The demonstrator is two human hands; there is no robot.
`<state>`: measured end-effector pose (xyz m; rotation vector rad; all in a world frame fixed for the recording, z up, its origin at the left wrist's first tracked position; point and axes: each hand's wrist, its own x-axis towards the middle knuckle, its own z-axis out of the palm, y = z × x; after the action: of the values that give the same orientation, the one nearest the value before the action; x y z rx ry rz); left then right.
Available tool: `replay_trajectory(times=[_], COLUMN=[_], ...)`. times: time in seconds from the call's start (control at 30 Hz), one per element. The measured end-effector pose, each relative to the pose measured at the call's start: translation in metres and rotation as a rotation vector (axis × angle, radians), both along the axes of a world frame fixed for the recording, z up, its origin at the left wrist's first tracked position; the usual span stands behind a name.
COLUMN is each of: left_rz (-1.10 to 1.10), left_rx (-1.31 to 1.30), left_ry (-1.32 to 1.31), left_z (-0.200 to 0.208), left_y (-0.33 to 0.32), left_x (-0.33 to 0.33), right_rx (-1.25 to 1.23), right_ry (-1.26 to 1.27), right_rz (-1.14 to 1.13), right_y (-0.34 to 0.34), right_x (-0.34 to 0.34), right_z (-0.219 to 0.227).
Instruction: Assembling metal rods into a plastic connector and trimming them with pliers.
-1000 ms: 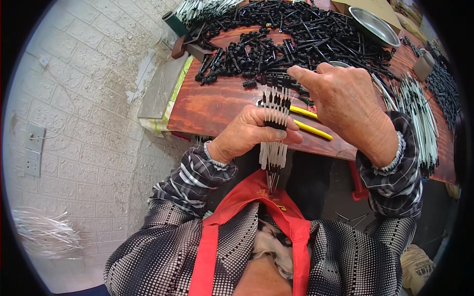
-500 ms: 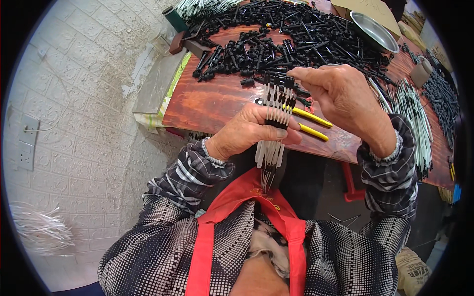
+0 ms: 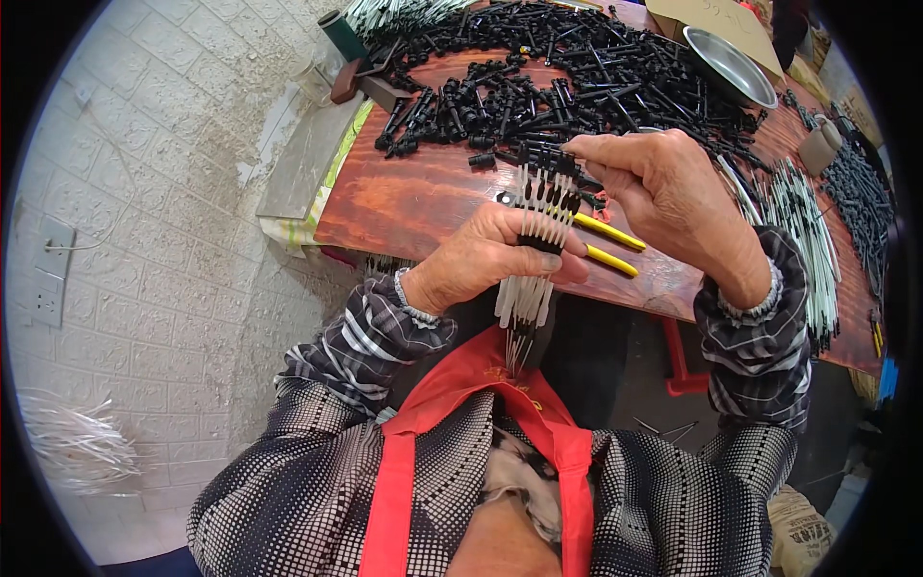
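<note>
Rod bundle (image 3: 545,225) sits just left of the yellow-handled tool (image 3: 610,231), pinched between the thumb and fingers of the left hand (image 3: 488,254). The right hand (image 3: 665,178), beyond that tool and rightward, points at the bundle's black ends; whether it touches or grips any cannot be told. Well beyond the tool lies a heap of black parts (image 3: 615,87). The step appears to be tending those ends, which calls next for a steady left hold and a light, precise right fingertip.
</note>
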<state>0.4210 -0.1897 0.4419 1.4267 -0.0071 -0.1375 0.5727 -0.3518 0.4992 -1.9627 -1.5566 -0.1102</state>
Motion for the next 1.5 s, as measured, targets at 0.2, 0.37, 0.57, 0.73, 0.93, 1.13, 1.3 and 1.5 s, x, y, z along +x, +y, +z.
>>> replay_trajectory(times=[0.2,0.37,0.57,0.73,0.93,1.13,1.3,1.5], left_rz=[-0.001,-0.003,-0.003,0.003,0.056,0.036,0.09,0.116], left_rx=[-0.024,-0.016,-0.018,-0.006,-0.043,0.01,-0.001,-0.126], left_ry=[0.017,0.023,0.04,0.016,0.068,0.059,0.015,0.025], left_z=[0.003,0.002,0.003,-0.001,0.004,0.008,0.007,0.008], left_y=[0.0,0.001,-0.001,0.002,-0.001,-0.003,-0.015,-0.021], left_x=[-0.001,-0.002,-0.002,-0.002,-0.005,-0.007,-0.008,-0.009], right_rx=[-0.045,-0.086,0.001,-0.015,-0.059,-0.078,-0.093,-0.069], right_ry=[-0.206,-0.342,-0.301,-0.334,-0.362,-0.363,-0.349,-0.29], right_rz=[-0.027,-0.073,-0.02,-0.047,-0.08,-0.09,-0.066,-0.013], right_y=[0.0,-0.001,0.002,0.0,0.001,0.001,0.0,-0.004], right_x=[-0.008,-0.013,-0.01,-0.019,-0.023,-0.027,-0.029,-0.024], right_z=[0.005,0.007,-0.004,0.0,0.001,0.002,0.008,0.013])
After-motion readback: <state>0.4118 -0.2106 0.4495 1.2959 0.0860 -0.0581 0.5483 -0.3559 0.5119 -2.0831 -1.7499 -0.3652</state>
